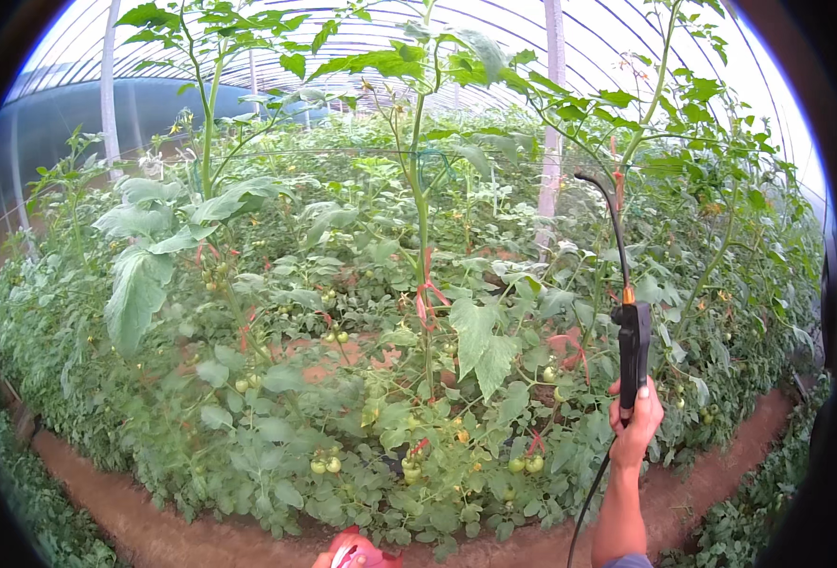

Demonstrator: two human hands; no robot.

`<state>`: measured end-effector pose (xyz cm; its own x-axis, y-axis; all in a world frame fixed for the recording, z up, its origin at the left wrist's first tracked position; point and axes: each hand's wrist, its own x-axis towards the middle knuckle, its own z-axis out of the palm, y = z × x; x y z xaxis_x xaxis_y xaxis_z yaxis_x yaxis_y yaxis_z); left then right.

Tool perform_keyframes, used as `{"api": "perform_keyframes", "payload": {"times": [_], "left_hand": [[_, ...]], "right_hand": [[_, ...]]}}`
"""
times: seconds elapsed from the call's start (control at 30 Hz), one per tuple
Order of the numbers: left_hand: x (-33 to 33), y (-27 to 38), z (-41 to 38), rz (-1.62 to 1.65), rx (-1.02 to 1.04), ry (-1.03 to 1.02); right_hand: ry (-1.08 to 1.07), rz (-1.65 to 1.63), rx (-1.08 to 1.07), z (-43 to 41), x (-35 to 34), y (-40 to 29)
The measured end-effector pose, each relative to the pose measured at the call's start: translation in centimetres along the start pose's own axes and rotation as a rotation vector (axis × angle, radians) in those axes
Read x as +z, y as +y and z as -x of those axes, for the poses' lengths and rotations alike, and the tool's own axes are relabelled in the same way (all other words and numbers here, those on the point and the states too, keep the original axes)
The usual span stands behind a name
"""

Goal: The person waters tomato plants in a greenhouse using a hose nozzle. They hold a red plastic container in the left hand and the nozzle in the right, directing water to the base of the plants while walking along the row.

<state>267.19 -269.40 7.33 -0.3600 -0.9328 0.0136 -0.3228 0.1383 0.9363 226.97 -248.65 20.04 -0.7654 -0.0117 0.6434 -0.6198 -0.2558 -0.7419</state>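
Observation:
My right hand grips the black handle of a sprayer wand, held upright, its thin black tube bending left at the top. A black hose hangs from the handle's lower end. At the bottom edge my left hand, partly cut off, holds a pink and white object whose kind I cannot tell. Tomato plants stand before me, with green tomatoes low on the stems and red ties around some of them. A pale haze lies over the leaves at the left.
A dirt path curves along the near side of the row, with more plants at the lower right. White posts rise among the plants, and a wire runs across them under the ribbed greenhouse roof.

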Motion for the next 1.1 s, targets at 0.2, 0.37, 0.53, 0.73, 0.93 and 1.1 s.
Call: {"api": "perform_keyframes", "payload": {"times": [0.2,0.37,0.53,0.73,0.93,1.1], "left_hand": [[0.8,1.0,0.7,-0.062,0.017,0.054],[0.8,1.0,1.0,-0.054,0.003,0.125],[1.6,1.3,1.5,0.029,-0.016,0.154],[1.4,0.5,2.8,-0.016,-0.042,0.187],[0.9,0.4,3.5,0.163,-0.046,0.235],[-1.5,-1.6,1.7,0.140,-0.057,0.169]], "right_hand": [[-0.169,-0.339,0.185,1.4,1.0,0.0],[-0.386,-0.533,0.257,1.0,3.2,-0.6],[-0.500,-0.524,0.220,0.3,5.6,-0.7],[-0.513,-0.399,-0.032,-0.9,9.2,-2.2],[-0.453,-0.253,-0.193,-2.0,12.9,-4.2],[-0.339,-0.204,-0.162,-2.6,16.2,-5.9]]}}
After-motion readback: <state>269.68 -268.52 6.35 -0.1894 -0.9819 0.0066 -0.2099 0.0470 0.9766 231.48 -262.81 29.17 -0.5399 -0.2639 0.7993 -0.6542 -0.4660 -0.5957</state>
